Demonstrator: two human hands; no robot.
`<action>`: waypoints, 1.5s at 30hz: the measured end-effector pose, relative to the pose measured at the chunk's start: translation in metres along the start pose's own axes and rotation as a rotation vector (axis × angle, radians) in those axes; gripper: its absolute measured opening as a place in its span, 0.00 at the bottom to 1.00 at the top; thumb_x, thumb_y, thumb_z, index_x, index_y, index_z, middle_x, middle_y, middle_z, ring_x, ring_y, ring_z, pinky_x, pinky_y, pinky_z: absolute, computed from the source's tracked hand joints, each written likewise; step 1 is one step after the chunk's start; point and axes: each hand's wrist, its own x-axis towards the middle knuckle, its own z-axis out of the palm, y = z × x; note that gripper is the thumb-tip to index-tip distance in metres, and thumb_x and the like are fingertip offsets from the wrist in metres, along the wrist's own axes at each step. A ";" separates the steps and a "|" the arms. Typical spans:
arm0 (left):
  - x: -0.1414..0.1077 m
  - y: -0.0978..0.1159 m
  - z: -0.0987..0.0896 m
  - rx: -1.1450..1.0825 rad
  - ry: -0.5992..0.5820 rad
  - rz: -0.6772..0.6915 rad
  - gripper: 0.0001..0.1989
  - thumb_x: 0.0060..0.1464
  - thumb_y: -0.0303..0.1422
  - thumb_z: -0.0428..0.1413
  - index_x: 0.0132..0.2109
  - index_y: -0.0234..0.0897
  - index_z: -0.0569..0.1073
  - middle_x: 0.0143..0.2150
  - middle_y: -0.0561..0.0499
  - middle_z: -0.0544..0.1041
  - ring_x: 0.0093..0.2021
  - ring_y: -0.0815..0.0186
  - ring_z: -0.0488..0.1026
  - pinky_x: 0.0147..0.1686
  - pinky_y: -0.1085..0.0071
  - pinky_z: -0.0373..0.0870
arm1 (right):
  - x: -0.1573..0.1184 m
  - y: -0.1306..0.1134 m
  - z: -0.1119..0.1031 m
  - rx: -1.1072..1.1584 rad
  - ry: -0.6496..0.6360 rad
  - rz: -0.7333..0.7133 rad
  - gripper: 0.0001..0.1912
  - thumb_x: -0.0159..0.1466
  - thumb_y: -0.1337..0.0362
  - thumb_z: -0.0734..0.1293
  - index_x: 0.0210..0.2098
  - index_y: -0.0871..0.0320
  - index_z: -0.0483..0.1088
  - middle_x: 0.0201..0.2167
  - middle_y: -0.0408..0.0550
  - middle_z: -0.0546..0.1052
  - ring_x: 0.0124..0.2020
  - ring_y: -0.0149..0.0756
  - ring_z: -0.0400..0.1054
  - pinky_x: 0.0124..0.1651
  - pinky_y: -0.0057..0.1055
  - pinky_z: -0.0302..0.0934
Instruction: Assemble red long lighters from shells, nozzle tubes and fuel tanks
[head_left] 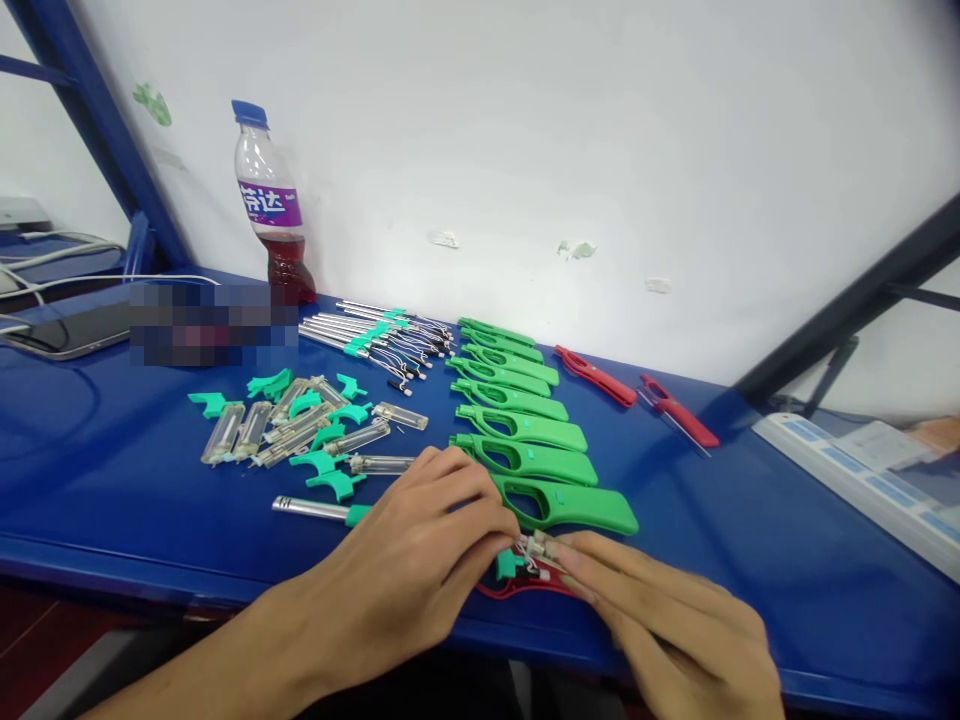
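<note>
Near the table's front edge lies a red lighter shell (496, 591), partly hidden by both hands. A teal trigger (510, 565) and thin wires show in it. My right hand (660, 600) has its fingertips closed on a clear fuel tank (540, 547) over this shell. My left hand (431, 545) is curled with fingertips pinched beside the tank's end, near the wires; what they hold is hidden. Beneath that hand, a silver lighter tube (311, 508) with a teal piece sticks out to the left. The nearest green shell (577, 508) lies just behind the fingers.
Several green shells (525, 430) line up behind the hands. Wired metal tubes (375, 335), clear tanks (296, 435) and teal triggers (330, 470) lie left. Red pieces (596, 377), a screwdriver (675, 423) and a power strip (862, 490) lie right. A bottle (270, 205) stands against the wall.
</note>
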 end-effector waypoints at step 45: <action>0.003 0.004 -0.002 -0.066 0.004 -0.103 0.08 0.72 0.22 0.56 0.44 0.39 0.77 0.39 0.57 0.78 0.42 0.69 0.70 0.49 0.67 0.63 | -0.007 0.003 0.001 -0.052 -0.057 -0.065 0.22 0.75 0.79 0.65 0.59 0.52 0.81 0.57 0.39 0.86 0.54 0.27 0.84 0.63 0.18 0.72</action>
